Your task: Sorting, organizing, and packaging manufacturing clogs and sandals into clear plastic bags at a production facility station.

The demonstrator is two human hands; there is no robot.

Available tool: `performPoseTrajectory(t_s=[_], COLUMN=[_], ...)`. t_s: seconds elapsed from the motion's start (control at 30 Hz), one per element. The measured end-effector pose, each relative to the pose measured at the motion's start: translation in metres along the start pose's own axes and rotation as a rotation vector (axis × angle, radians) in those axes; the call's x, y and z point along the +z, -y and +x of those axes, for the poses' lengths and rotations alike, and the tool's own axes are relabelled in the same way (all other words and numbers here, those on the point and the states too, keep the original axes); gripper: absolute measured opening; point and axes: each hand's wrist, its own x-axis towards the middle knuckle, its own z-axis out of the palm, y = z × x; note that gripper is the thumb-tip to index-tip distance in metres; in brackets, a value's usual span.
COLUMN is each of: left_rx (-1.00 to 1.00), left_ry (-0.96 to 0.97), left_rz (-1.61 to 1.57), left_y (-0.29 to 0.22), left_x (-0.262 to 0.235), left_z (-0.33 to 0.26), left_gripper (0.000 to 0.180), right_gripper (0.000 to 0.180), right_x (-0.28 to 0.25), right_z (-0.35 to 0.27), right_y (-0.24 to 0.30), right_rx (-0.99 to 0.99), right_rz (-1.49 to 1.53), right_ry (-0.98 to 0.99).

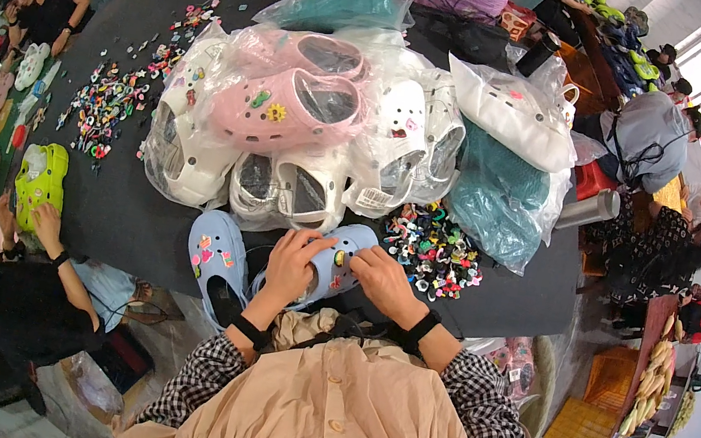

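A light blue clog (325, 272) with a few charms on its toe lies at the table's near edge, between my hands. My left hand (295, 258) is closed on its left side, fingers bent over the upper. On the other side, my right hand (381, 279) grips the clog near the toe with curled fingers; whether a small charm is also between them is hidden. The matching blue clog (220, 264), with colourful charms on its toe, rests just left of my left hand. Loose charms (434, 251) form a pile beyond my right hand.
Bagged white clogs (190, 155) and pink clogs (289, 114) are heaped mid-table, with teal bagged clogs (498, 189) at right. More charms (112, 107) spread across the left. A co-worker at left handles a lime-green clog (40, 185). A metal tumbler (589, 210) stands at the right edge.
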Motion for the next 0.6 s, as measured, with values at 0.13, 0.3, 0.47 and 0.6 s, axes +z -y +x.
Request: performPoseTrajectory(t_s=[0.13,0.3,0.47,0.6], left_rx=[0.003,0.001,0.001,-0.022], left_ry=[0.008,0.014,0.035,0.108], left_rz=[-0.040,-0.055,-0.081,-0.031], left_y=[0.006,0.015,0.013,0.009], left_x=[0.000,0.003,0.001,-0.002], left_z=[0.000,-0.001,0.002,-0.004], left_gripper=[0.053,0.051,0.051,0.051], right_gripper=[0.018,0.021,0.020,0.017], right_x=[-0.004,0.002,0.003,-0.004], right_z=[-0.003,-0.004,-0.007,-0.002], right_y=[-0.012,-0.020,-0.028,-0.027], right_rx=[0.071,0.251,0.291,0.338], right_rz=[0.274,0.605,0.745,0.658], right_ry=[-0.002,-0.013,0.007,0.158])
